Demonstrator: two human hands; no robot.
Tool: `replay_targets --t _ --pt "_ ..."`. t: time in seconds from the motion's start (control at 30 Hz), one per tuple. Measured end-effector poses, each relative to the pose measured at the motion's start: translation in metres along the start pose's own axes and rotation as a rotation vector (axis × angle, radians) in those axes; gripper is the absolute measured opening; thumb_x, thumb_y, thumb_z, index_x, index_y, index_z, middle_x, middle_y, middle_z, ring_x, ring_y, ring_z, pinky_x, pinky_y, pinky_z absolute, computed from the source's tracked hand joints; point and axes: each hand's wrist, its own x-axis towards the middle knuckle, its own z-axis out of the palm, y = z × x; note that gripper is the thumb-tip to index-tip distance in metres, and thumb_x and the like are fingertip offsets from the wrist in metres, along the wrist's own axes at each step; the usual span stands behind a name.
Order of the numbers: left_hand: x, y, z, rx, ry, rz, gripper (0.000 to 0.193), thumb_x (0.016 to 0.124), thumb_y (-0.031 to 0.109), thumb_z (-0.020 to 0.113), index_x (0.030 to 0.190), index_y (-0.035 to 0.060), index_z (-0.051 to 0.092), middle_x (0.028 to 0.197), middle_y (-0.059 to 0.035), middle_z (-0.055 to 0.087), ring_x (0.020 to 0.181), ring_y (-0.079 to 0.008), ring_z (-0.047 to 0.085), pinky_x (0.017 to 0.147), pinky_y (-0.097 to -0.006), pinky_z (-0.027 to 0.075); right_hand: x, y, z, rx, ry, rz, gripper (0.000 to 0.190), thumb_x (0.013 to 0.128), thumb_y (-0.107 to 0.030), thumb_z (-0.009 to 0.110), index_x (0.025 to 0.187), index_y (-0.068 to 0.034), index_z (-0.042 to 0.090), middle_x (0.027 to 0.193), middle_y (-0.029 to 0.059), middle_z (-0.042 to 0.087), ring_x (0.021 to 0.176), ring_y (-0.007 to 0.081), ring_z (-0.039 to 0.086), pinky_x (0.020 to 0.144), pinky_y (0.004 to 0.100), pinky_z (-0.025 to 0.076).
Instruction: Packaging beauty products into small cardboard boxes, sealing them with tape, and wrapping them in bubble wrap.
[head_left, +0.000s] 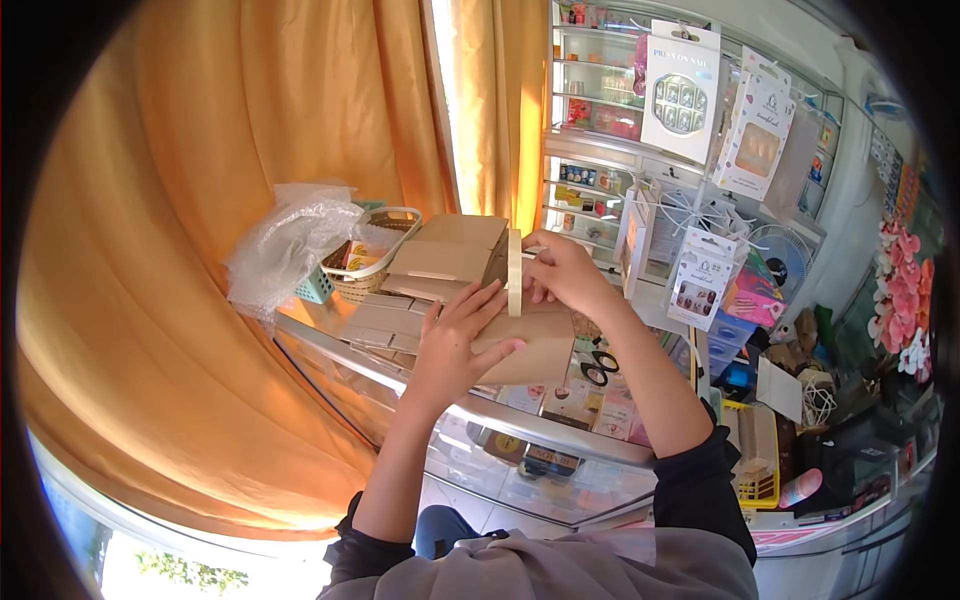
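A brown cardboard box (536, 349) rests on the glass counter before me. My left hand (465, 337) lies on its near left side, fingers spread against the cardboard. My right hand (559, 274) is at the far right of the box, its fingers bent around the edge of a roll of tape (514, 274), which stands upright and is seen edge-on. Its fingertips are partly hidden behind the roll. Flattened brown cardboard boxes (442, 255) are stacked beyond my left hand. Black-handled scissors (599, 367) lie on the glass to the right of the box.
Bubble wrap (292, 232) and a wicker basket (360, 285) stand at the counter's left end, beside an orange curtain (225, 300). Press-on nail packs (682, 94) hang at the right. A yellow plastic basket (776, 480) sits at the lower right. The counter's metal edge (525, 420) runs nearest me.
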Motion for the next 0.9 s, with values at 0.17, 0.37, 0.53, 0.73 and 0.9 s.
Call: replay_targets --t 0.17,0.37,0.53,0.73,0.9 --pt "0.000 0.000 0.000 0.000 0.000 0.006 0.053 0.081 0.038 0.076 0.122 0.0061 0.066 0.134 -0.0133 0.059 0.134 -0.0320 0.045 0.109 -0.0506 0.030 -0.014 -0.023 -0.024 0.158 -0.006 0.132 0.025 0.100 -0.031 0.056 0.101 -0.007 0.054 0.081 0.0068 0.064 0.064 0.0149 0.065 0.056 0.0242 0.051" --pt "0.001 0.000 -0.001 -0.004 -0.029 0.005 0.056 0.082 0.041 0.074 0.126 0.0099 0.064 0.138 -0.0092 0.056 0.135 -0.0300 0.044 0.109 -0.0540 0.029 -0.042 -0.050 -0.019 -0.331 -0.268 -0.306 0.026 0.088 -0.027 0.074 0.094 -0.003 0.066 0.084 0.0029 0.065 0.076 0.0113 0.062 0.068 0.0241 0.049" --pt "-0.001 -0.004 -0.001 0.009 -0.058 -0.012 0.061 0.083 0.046 0.072 0.132 0.0127 0.060 0.142 -0.0054 0.054 0.137 -0.0291 0.043 0.110 -0.0585 0.027 -0.038 -0.054 -0.009 -0.355 -0.327 -0.222 0.022 0.087 -0.020 0.074 0.097 -0.003 0.066 0.086 0.0020 0.065 0.082 0.0096 0.062 0.074 0.0237 0.049" --pt "0.001 -0.004 0.000 -0.026 0.010 0.042 0.053 0.081 0.035 0.076 0.123 0.0044 0.065 0.134 -0.0131 0.059 0.134 -0.0340 0.046 0.109 -0.0491 0.034 -0.026 -0.036 -0.016 -0.217 -0.337 -0.257 0.021 0.088 -0.015 0.072 0.102 0.000 0.065 0.092 0.0025 0.067 0.084 0.0081 0.062 0.074 0.0249 0.050" --pt "0.003 -0.004 0.000 -0.032 -0.001 0.075 0.058 0.081 0.034 0.076 0.128 0.0036 0.062 0.135 -0.0137 0.058 0.133 -0.0360 0.046 0.109 -0.0467 0.036 -0.022 -0.024 -0.017 -0.241 -0.299 -0.304 0.018 0.090 -0.013 0.070 0.099 0.001 0.063 0.092 0.0035 0.067 0.084 0.0092 0.060 0.074 0.0269 0.049"
